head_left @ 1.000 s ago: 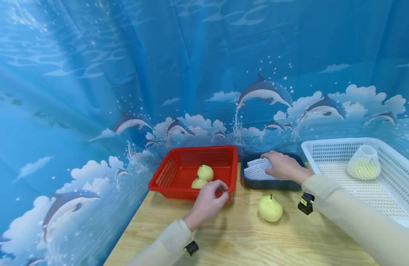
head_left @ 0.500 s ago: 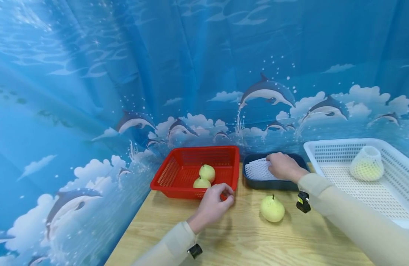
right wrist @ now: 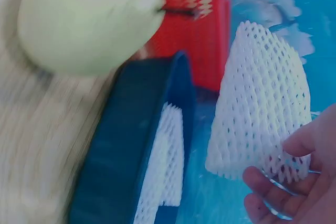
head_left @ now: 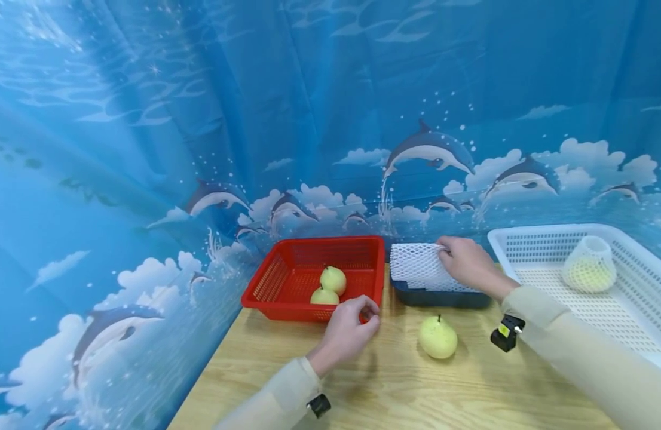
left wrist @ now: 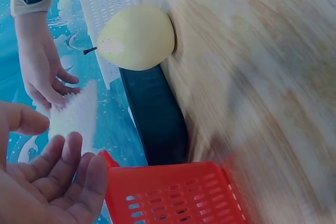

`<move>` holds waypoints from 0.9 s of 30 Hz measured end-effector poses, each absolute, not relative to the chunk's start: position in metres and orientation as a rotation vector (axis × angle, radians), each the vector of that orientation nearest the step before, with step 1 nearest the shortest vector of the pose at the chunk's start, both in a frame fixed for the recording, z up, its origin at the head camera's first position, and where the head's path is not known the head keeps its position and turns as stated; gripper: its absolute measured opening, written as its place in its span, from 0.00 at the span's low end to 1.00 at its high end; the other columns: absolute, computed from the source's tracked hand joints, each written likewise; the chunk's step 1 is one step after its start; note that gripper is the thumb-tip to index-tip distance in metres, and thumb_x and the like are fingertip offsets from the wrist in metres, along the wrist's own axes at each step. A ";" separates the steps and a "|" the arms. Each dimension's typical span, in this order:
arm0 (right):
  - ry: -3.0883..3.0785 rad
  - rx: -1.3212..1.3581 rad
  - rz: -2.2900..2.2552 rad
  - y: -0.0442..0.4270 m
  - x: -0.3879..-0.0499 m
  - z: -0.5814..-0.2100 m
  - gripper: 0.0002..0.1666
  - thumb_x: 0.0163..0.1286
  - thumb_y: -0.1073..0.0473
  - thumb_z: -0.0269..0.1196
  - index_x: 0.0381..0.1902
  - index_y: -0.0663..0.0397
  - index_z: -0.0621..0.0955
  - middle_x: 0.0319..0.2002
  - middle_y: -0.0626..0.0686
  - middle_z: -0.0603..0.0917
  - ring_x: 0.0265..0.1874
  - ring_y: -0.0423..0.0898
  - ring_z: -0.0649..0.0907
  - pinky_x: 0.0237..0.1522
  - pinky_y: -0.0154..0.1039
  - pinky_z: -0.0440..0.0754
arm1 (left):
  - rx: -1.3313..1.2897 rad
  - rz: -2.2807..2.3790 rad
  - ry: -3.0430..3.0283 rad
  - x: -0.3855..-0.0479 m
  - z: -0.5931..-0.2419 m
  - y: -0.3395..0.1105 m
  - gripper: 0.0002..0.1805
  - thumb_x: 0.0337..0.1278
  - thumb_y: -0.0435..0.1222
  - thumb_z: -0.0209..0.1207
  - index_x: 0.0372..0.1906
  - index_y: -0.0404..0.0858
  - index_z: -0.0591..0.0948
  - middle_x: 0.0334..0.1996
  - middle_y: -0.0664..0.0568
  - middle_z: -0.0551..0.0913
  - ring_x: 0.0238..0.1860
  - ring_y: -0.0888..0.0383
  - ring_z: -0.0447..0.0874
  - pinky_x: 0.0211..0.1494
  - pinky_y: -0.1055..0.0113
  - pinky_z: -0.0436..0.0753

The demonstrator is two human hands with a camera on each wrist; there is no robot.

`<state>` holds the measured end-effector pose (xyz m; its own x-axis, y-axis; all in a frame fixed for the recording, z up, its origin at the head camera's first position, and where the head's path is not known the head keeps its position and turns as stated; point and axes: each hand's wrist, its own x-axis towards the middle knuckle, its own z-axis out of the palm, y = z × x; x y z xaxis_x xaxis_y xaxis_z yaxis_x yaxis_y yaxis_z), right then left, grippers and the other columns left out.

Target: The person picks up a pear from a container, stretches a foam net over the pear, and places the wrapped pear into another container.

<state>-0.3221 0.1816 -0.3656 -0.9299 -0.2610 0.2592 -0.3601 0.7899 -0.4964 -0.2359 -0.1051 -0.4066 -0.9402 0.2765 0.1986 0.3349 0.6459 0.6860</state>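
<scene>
My right hand [head_left: 470, 263] pinches one end of a white foam fruit net [head_left: 416, 260], raised over the dark blue tray [head_left: 440, 298]. In the right wrist view the flattened foam net [right wrist: 257, 98] hangs from thumb and fingers, while other nets [right wrist: 167, 156] lie in the tray. My left hand [head_left: 348, 328], fingers loosely curved and holding nothing, hovers by the front right corner of the red basket [head_left: 287, 310]. A yellow-green pear [head_left: 438, 338] stands on the table in front of the tray, its stem up.
Two pears [head_left: 333, 280] sit inside the red basket. On the right, a white basket [head_left: 535, 239] holds a pear in a foam net [head_left: 590, 266]. Behind the wooden table [head_left: 395, 394] hangs a blue dolphin-printed curtain [head_left: 330, 119].
My right hand has taken hold of a foam net and lifted it out of the tray. My left hand has shifted slightly right. The pears have stayed put.
</scene>
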 end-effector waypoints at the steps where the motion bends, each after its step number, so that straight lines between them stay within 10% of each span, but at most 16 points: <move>1: -2.800 0.505 0.872 0.183 -0.320 -0.364 0.21 0.79 0.60 0.47 0.62 0.65 0.77 0.33 0.57 0.84 0.14 0.44 0.68 0.22 0.42 0.69 | -0.501 -1.185 -2.769 -0.236 -0.406 -0.104 0.05 0.62 0.37 0.60 0.42 0.47 0.82 0.35 0.62 0.80 0.40 0.57 0.79 0.43 0.69 0.78; 18: -2.709 0.766 1.421 0.175 -0.261 -0.351 0.13 0.77 0.59 0.54 0.52 0.54 0.83 0.53 0.56 0.83 0.48 0.47 0.81 0.45 0.43 0.81 | -0.594 -1.877 -2.590 -0.249 -0.401 -0.071 0.17 0.75 0.41 0.51 0.57 0.40 0.82 0.39 0.48 0.87 0.32 0.57 0.82 0.37 0.61 0.84; 24: -2.693 0.827 1.455 0.170 -0.253 -0.361 0.12 0.74 0.62 0.57 0.50 0.53 0.84 0.50 0.54 0.85 0.43 0.47 0.82 0.43 0.41 0.83 | -0.669 -2.044 -2.578 -0.248 -0.398 -0.053 0.22 0.72 0.41 0.54 0.65 0.40 0.79 0.60 0.48 0.83 0.55 0.62 0.80 0.58 0.67 0.79; 27: -2.658 0.858 1.491 0.169 -0.252 -0.367 0.12 0.73 0.64 0.58 0.50 0.53 0.84 0.50 0.55 0.85 0.41 0.47 0.83 0.42 0.38 0.84 | -0.697 -2.120 -2.602 -0.247 -0.398 -0.045 0.24 0.72 0.41 0.54 0.70 0.42 0.74 0.62 0.49 0.81 0.48 0.60 0.82 0.49 0.65 0.82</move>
